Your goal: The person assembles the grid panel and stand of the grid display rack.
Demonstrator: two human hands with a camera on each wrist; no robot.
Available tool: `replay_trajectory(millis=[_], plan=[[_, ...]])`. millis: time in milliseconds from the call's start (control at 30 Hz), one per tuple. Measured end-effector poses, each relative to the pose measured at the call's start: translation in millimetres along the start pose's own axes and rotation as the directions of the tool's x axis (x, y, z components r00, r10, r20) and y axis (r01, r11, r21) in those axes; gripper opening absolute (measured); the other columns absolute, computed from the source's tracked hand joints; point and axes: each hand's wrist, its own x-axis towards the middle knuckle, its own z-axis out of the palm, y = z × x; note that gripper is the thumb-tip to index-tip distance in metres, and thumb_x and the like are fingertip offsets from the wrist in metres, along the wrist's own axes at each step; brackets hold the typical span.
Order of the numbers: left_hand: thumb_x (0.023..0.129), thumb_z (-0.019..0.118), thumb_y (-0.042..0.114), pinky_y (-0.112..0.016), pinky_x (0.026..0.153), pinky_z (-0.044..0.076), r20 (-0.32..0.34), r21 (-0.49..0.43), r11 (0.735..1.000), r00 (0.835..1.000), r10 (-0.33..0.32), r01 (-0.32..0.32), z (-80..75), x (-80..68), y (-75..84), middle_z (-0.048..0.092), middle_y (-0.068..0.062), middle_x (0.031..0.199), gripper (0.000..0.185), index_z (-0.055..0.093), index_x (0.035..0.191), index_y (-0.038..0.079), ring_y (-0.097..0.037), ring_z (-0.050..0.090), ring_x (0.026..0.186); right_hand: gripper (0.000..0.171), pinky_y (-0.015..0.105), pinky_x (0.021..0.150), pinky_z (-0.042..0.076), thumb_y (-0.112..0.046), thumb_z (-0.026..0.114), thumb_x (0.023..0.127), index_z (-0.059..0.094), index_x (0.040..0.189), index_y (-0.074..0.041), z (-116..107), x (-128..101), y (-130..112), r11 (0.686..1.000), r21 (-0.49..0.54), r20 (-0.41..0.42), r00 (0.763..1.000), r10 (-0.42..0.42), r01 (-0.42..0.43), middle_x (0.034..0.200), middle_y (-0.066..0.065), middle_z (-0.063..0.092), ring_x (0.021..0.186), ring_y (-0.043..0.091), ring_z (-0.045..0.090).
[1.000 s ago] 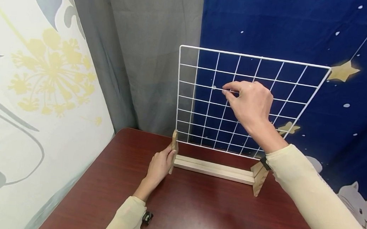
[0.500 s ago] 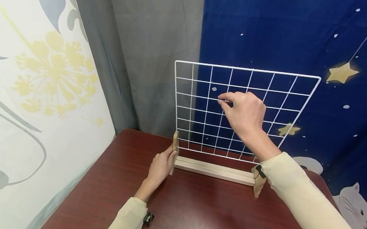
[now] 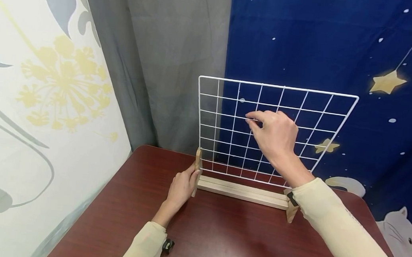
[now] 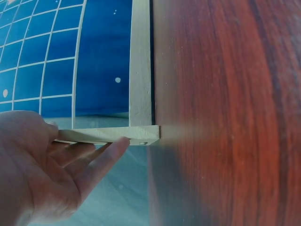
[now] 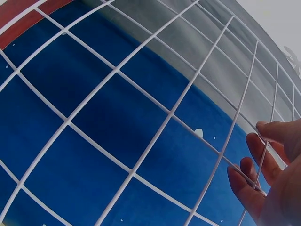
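Observation:
A white wire grid panel stands upright over a pale wooden stand in the head view. My right hand pinches one of the panel's wires between thumb and fingers; in the right wrist view, fingertips curl behind the wires. My left hand grips the stand's left wooden end piece, its fingers on both faces in the left wrist view. A long grooved wooden bar joins the end pieces just below the grid's bottom wire. The right sleeve and wrist partly hide the right end piece.
The stand sits on a dark red wooden table with a rounded far left corner. Behind it hang a grey curtain and a blue one with stars and a cat. A patterned white wall panel rises at the left.
My right hand has brought the grid panel down toward the wooden bar, mostly in the first half second. My left hand keeps its grip on the left end piece.

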Motion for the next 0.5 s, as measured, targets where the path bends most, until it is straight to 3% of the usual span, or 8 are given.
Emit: replay_trajectory(millis=[100,367,500], plan=[[0.109,0.060,0.032,-0.046,0.057,0.051,-0.005,0.012,1.000,1.000,0.005,-0.005,0.6,0.4,0.0,0.060,-0.002,0.064,0.016,0.070,0.111,0.019,-0.023,0.061,0.061,0.011,0.040,0.049,0.040,-0.030,0.085,0.090,0.086,0.100,-0.033,1.2,-2.8,0.3,1.000,0.000,-0.009,1.000,0.002,-0.002,0.091,-0.003,0.083,0.060,0.022,0.057],[0.109,0.059,0.034,-0.050,0.057,0.055,-0.005,0.006,1.000,1.000,0.001,-0.001,-0.5,0.1,3.2,0.072,-0.008,0.074,0.029,0.070,0.132,0.020,-0.029,0.071,0.067,0.010,0.037,0.047,0.038,-0.026,0.085,0.089,0.086,0.099,-0.030,9.7,-15.3,3.3,1.000,0.000,-0.054,0.998,-0.016,0.016,0.090,-0.002,0.082,0.061,0.023,0.058],[0.109,0.059,0.032,-0.050,0.056,0.054,-0.008,0.007,1.000,1.000,0.004,-0.004,-0.2,0.3,4.2,0.071,-0.007,0.073,0.029,0.070,0.133,0.019,-0.029,0.071,0.067,0.010,0.036,0.047,0.036,-0.027,0.086,0.089,0.086,0.098,-0.029,13.0,-20.5,4.4,1.000,0.008,-0.057,0.998,-0.020,0.020,0.090,-0.003,0.082,0.060,0.023,0.057]])
